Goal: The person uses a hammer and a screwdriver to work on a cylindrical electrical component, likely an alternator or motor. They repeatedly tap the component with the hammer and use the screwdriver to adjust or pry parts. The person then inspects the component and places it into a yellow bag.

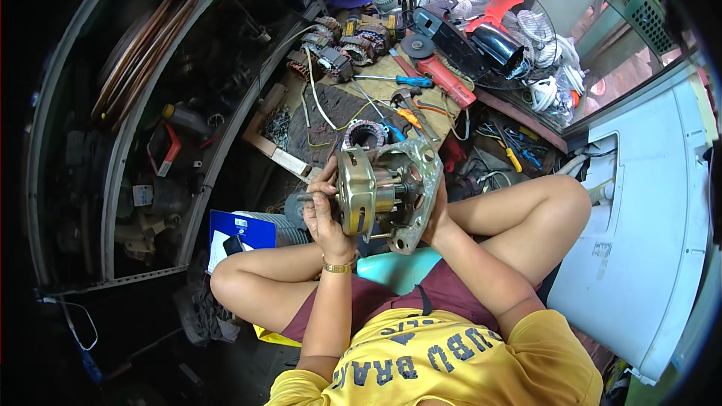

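Observation:
Above my lap I hold a partly open electric motor (pixel 359 189), with a brass-coloured round housing, a rotor and shaft showing inside, and a wide metal end plate (pixel 423 194) on its right. My left hand (pixel 326 218) grips the housing's left side, fingers curled around the shaft end. My right hand (pixel 438 214) supports the end plate from the right; its fingers are mostly hidden behind the plate. Just beyond the motor, a ring-shaped stator with windings (pixel 365 134) lies on the work board (pixel 338 109).
Farther back lie several wound stators (pixel 335 62), a red angle grinder (pixel 444 79), a blue-handled screwdriver (pixel 414 82) and a hammer (pixel 406 98). A dark metal shelf (pixel 124 203) stands at left, a white appliance panel (pixel 639 240) at right. A blue box (pixel 252 229) sits beside my left knee.

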### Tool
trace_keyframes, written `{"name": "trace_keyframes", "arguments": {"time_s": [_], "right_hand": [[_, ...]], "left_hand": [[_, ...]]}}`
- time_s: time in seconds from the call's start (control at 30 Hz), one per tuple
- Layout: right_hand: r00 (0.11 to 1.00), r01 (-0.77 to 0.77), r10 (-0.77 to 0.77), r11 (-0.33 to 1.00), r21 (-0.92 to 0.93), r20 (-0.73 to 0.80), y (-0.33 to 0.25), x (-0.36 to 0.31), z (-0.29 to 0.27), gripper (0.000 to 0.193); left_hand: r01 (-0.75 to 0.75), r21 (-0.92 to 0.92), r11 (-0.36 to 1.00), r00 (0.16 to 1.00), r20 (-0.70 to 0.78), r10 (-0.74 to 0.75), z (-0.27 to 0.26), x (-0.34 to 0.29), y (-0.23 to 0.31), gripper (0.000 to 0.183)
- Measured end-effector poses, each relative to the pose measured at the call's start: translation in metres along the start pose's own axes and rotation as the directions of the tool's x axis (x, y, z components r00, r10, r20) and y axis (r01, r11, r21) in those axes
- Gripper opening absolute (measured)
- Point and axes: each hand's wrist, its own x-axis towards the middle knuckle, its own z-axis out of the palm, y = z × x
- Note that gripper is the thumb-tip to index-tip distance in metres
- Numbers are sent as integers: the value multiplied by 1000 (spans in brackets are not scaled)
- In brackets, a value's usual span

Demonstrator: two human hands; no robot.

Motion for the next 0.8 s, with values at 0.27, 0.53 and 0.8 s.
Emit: {"name": "trace_keyframes", "arguments": {"time_s": [0.27, 0.53, 0.8], "right_hand": [[999, 8, -6, 998, -68, 36, -1, -1, 6, 84], [966, 72, -64, 997, -24, 249, -12, -1, 10, 79], [933, -184, 112, 965, 187, 341, -35, 3, 36, 77]], "left_hand": [[-26, 36, 999, 1000, 1, 26, -3, -2, -1, 31], [239, -266, 934, 929, -217, -300, -16, -7, -7, 36], [168, -502, 848, 962, -103, -251, -60, 7, -1, 57]]}}
